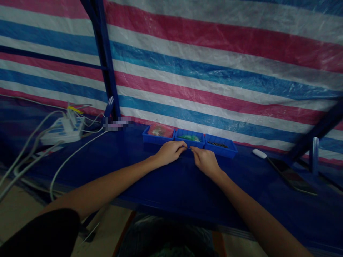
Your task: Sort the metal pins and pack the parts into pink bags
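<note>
My left hand (169,152) and my right hand (205,160) rest on the blue table (166,185), fingertips almost meeting. Both are closed in a pinch on a thin small part (189,147) between them, too small to name. Just behind the hands stand three small blue trays in a row: the left tray (158,136) holds a pinkish bag of parts, the middle tray (189,139) holds green pieces, the right tray (221,146) holds small dark parts.
A white power strip (63,130) with several white cables lies at the far left. A white oblong object (259,153) and a dark phone (291,175) lie at the right. A striped tarp (214,64) hangs behind, with blue frame posts (103,53).
</note>
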Demonstrator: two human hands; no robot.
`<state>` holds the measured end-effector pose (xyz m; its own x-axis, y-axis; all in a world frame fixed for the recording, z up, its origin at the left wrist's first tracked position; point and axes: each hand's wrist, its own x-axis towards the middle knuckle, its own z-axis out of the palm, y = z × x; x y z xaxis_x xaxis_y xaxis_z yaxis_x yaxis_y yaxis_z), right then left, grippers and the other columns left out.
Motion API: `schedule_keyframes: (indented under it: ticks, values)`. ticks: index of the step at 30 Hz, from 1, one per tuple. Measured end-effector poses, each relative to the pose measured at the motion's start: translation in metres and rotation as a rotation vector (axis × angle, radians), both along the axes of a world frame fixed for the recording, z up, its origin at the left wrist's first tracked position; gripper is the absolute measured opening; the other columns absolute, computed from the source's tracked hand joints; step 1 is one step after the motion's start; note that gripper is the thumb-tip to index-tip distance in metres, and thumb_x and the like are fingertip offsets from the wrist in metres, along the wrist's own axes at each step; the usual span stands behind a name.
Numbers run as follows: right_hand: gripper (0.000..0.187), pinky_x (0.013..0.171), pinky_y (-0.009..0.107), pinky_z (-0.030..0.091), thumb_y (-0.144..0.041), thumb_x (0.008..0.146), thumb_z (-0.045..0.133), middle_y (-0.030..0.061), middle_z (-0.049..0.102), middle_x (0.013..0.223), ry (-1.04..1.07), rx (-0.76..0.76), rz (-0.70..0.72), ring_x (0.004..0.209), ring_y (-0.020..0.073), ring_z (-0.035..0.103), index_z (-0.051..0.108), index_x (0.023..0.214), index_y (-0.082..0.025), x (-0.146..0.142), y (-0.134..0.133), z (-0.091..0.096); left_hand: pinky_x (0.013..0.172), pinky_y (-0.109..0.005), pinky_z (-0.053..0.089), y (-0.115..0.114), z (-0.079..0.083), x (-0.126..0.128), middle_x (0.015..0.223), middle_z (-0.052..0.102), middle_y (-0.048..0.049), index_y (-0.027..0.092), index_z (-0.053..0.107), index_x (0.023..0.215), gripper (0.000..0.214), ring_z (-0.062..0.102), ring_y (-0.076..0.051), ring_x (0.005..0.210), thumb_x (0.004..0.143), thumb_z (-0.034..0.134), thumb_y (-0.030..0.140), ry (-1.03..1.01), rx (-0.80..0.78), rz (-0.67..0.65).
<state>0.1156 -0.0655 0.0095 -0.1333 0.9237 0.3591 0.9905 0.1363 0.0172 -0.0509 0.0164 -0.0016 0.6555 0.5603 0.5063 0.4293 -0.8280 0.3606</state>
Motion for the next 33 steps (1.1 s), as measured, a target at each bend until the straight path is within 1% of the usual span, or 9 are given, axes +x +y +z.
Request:
schedule_keyframes:
  ticks: [4, 8, 16, 18, 20, 22, 27, 33]
  values:
    - [0.036, 0.077, 0.024, 0.047, -0.027, 0.095, 0.035, 0.0073, 0.072, 0.100, 0.006, 0.002, -0.014, 0.088, 0.0186, 0.068, 0.059, 0.122, -0.023, -0.0006, -0.0007, 0.0006, 0.071, -0.024, 0.044, -0.0026, 0.0015, 0.0000, 0.086, 0.069, -0.0018, 0.019, 0.063, 0.092, 0.019, 0.063, -0.015, 0.080, 0.091, 0.044, 0.023, 0.006, -0.006, -0.022]
    - [0.037, 0.077, 0.025, 0.048, -0.027, 0.095, 0.034, 0.0082, 0.071, 0.101, -0.009, -0.008, -0.031, 0.089, 0.0188, 0.068, 0.058, 0.123, -0.022, -0.0013, -0.0005, 0.0009, 0.066, -0.024, 0.043, -0.0064, 0.0024, 0.0008, 0.079, 0.067, -0.0016, 0.017, 0.062, 0.089, 0.020, 0.062, -0.014, 0.074, 0.091, 0.042, 0.020, 0.026, -0.045, -0.002]
    - [0.037, 0.077, 0.025, 0.048, -0.027, 0.095, 0.034, 0.0080, 0.071, 0.102, -0.001, 0.012, -0.027, 0.088, 0.0185, 0.068, 0.058, 0.122, -0.022, -0.0006, 0.0002, 0.0000, 0.064, -0.024, 0.042, -0.0071, 0.0023, 0.0014, 0.076, 0.065, -0.0013, 0.017, 0.060, 0.087, 0.025, 0.061, -0.014, 0.070, 0.093, 0.036, 0.021, 0.061, -0.068, 0.003]
    - [0.036, 0.078, 0.025, 0.048, -0.027, 0.095, 0.034, 0.0083, 0.071, 0.102, 0.003, 0.014, -0.026, 0.089, 0.0182, 0.068, 0.058, 0.122, -0.022, -0.0005, 0.0001, -0.0002, 0.065, -0.024, 0.042, -0.0081, 0.0031, 0.0013, 0.078, 0.065, -0.0012, 0.018, 0.060, 0.090, 0.023, 0.061, -0.014, 0.072, 0.093, 0.038, 0.023, 0.048, -0.062, 0.008]
    - [0.036, 0.079, 0.024, 0.047, -0.025, 0.095, 0.034, 0.0083, 0.071, 0.102, 0.008, 0.014, -0.022, 0.090, 0.0178, 0.067, 0.059, 0.121, -0.021, -0.0006, -0.0001, -0.0001, 0.064, -0.024, 0.042, -0.0089, 0.0036, 0.0011, 0.078, 0.065, -0.0006, 0.018, 0.058, 0.098, 0.018, 0.061, -0.014, 0.072, 0.092, 0.043, 0.026, 0.023, -0.058, 0.016]
    - [0.035, 0.079, 0.024, 0.047, -0.025, 0.095, 0.034, 0.0080, 0.071, 0.101, 0.009, 0.005, -0.018, 0.089, 0.0175, 0.068, 0.059, 0.120, -0.021, -0.0009, -0.0004, 0.0001, 0.063, -0.024, 0.042, -0.0088, 0.0036, 0.0009, 0.077, 0.065, 0.0003, 0.019, 0.055, 0.104, 0.018, 0.061, -0.014, 0.070, 0.089, 0.048, 0.026, 0.002, -0.061, 0.017]
    - [0.035, 0.076, 0.024, 0.047, -0.025, 0.095, 0.034, 0.0075, 0.071, 0.099, -0.001, -0.018, -0.015, 0.088, 0.0183, 0.068, 0.060, 0.118, -0.021, -0.0020, -0.0009, 0.0005, 0.065, -0.023, 0.042, -0.0065, 0.0023, 0.0003, 0.083, 0.066, -0.0007, 0.019, 0.058, 0.094, 0.012, 0.061, -0.014, 0.074, 0.089, 0.047, 0.023, -0.013, -0.030, -0.019]
    - [0.035, 0.074, 0.025, 0.047, -0.026, 0.095, 0.033, 0.0081, 0.071, 0.099, -0.030, -0.014, -0.024, 0.086, 0.0186, 0.068, 0.060, 0.118, -0.021, -0.0023, -0.0011, 0.0001, 0.064, -0.023, 0.041, -0.0068, 0.0040, 0.0003, 0.078, 0.065, -0.0004, 0.018, 0.061, 0.089, 0.015, 0.060, -0.013, 0.072, 0.089, 0.046, 0.021, 0.002, -0.035, -0.017]
